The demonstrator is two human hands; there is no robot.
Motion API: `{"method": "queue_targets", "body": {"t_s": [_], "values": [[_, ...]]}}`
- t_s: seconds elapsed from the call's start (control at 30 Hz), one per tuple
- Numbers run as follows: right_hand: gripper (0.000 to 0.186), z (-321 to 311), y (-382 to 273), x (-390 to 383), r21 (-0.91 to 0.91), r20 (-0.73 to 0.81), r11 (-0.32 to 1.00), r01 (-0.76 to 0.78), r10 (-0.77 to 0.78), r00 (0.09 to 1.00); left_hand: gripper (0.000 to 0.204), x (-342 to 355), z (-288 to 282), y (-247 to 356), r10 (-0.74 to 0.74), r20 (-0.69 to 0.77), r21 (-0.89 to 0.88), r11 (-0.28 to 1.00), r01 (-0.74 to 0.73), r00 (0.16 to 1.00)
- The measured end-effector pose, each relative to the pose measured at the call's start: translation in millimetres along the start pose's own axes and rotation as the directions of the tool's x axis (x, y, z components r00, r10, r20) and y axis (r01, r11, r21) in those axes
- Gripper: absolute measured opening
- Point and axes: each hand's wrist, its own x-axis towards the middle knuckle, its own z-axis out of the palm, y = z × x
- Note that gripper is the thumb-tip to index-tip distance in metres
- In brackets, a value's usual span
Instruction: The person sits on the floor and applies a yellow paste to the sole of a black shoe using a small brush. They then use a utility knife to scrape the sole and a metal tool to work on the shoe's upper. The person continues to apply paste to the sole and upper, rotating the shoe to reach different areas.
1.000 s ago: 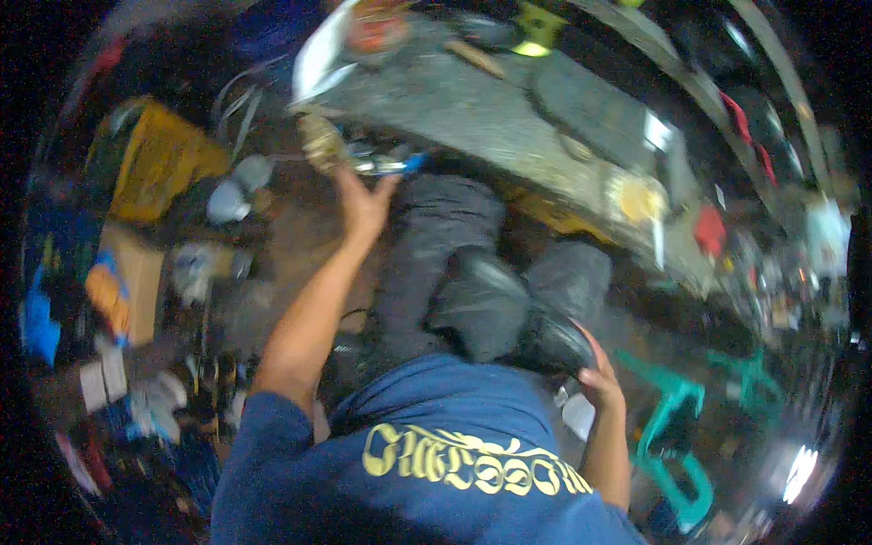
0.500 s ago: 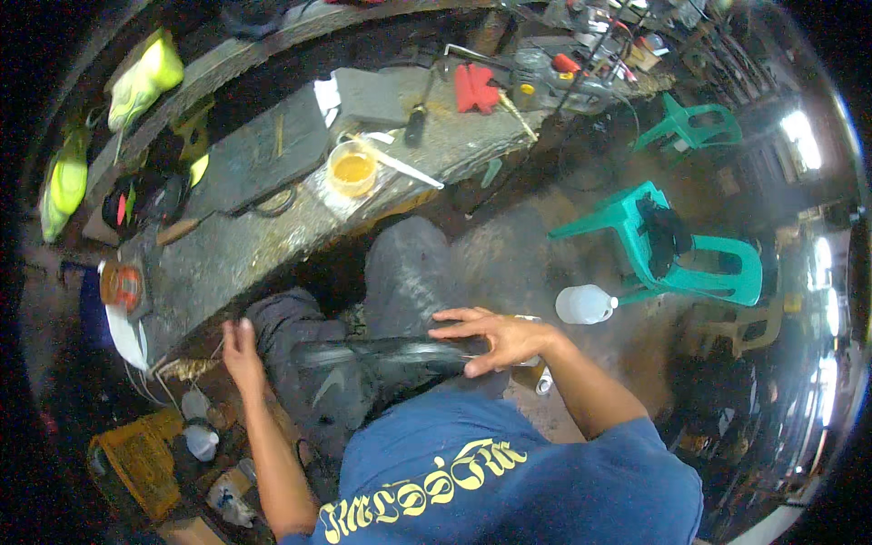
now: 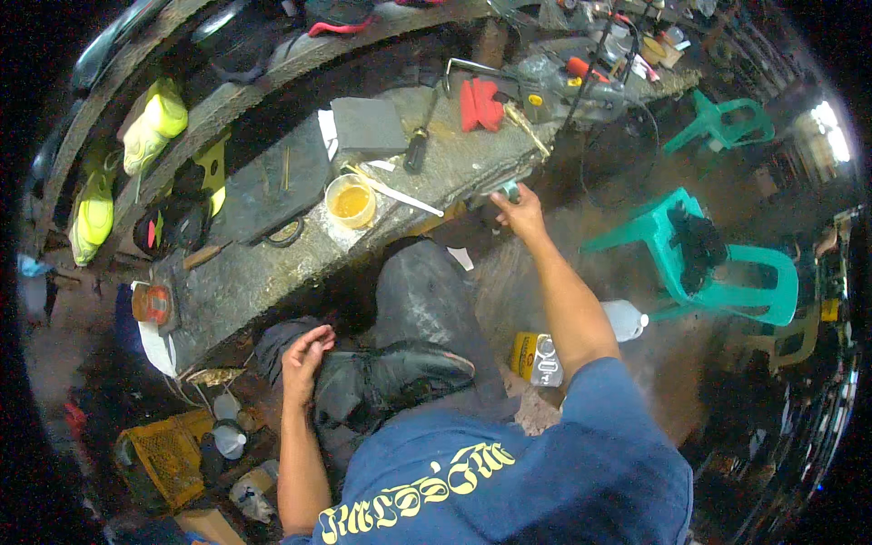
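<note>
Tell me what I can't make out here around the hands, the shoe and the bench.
- Head view: right hand at the workbench edge covers a small teal item; what it is and the grip are unclear.
- Left hand rests on the black shoe; its palm hides the contact.
- Yellow cup: contents too small to identify.
- Far bench tools blurred by the fisheye rim.

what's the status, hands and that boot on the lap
Left hand resting on black boot across the lap. Right hand out at workbench edge, fingers on a small teal item. Glue cup beside the reach, not blocking.
</note>
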Motion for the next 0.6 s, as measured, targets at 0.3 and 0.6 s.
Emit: {"method": "queue_targets", "body": {"t_s": [0.3,0.6], "values": [[0.05,-61.0,46.3,-110.9,-0.042,-0.066,0.999,-0.022,0.02,0.998,0.022,18.6,-18.9,-13.5,-0.024,0.222,0.124,0.992,-0.004,0.975],[0.038,-68.3,14.8,-133.5,-0.206,-0.26,0.977,-0.063,0.008,0.966,0.023,25.1,-23.9,-19.0,-0.042,0.362,-0.247,0.959,0.139,0.931]]}}
